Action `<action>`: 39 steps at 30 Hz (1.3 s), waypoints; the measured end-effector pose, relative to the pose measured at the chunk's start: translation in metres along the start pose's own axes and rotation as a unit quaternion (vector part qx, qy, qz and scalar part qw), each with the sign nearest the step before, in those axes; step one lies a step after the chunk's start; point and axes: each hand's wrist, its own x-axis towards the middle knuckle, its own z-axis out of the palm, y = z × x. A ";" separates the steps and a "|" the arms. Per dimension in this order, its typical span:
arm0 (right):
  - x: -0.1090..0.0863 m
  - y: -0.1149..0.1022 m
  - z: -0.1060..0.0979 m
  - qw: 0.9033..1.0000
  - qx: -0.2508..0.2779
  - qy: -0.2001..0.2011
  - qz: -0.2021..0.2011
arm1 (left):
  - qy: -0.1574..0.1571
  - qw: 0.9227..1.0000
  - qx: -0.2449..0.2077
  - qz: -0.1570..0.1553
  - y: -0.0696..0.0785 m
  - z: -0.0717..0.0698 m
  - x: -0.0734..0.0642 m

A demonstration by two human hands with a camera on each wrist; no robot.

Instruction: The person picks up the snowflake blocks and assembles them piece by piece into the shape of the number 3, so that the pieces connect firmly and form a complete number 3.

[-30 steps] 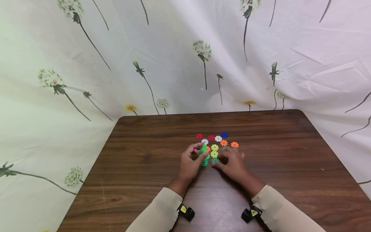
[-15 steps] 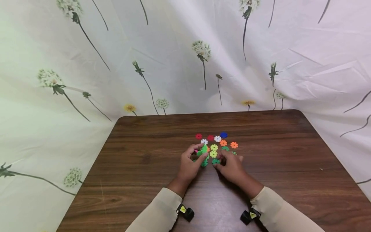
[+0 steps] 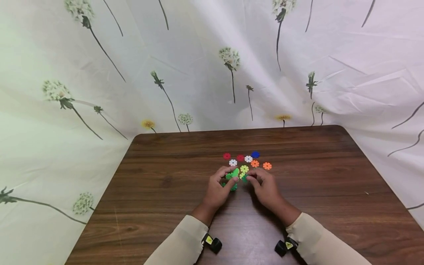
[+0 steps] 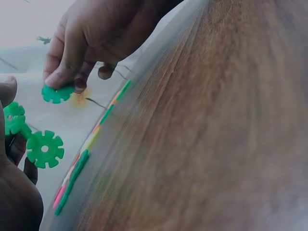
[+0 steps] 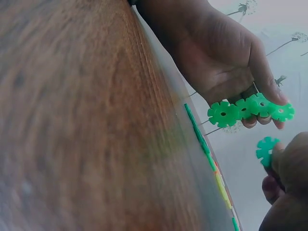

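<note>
My left hand [image 3: 216,187] holds a short chain of light green notched discs [image 5: 224,114], slotted into one another, between thumb and fingers above the table. Facing it, my right hand [image 3: 268,187] pinches a single darker green notched disc [image 4: 57,95] by its edge. A small gap separates that disc from the chain. Under and just beyond the hands lie more loose notched discs, among them a yellow disc [image 3: 244,168] and a green disc [image 3: 233,187]. Some discs are partly hidden by the fingers.
Farther back on the brown wooden table [image 3: 165,213] lie red, white and orange discs and a blue disc [image 3: 255,154]. A white cloth [image 3: 198,73] printed with dandelions hangs behind the table's far edge.
My right hand has taken a green disc off the table and brought it up and left, closer to the chain. My left hand keeps its hold on the chain, almost in place.
</note>
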 end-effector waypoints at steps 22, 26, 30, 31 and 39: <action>0.000 -0.002 0.000 0.993 0.099 0.047 -0.042 | -0.013 1.000 0.001 -0.010 0.000 0.005 -0.003; 0.000 -0.005 0.000 0.993 0.102 0.048 -0.039 | -0.020 1.000 -0.003 -0.008 0.002 0.005 -0.004; -0.001 -0.009 0.001 0.993 0.103 0.042 -0.039 | -0.034 0.999 -0.007 -0.007 0.002 0.005 -0.004; -0.001 -0.010 0.001 0.993 0.103 0.040 -0.039 | -0.038 0.999 -0.007 -0.006 0.002 0.005 -0.004; -0.003 -0.014 0.002 0.994 0.098 0.032 -0.048 | -0.058 0.998 -0.014 0.005 0.003 0.005 -0.004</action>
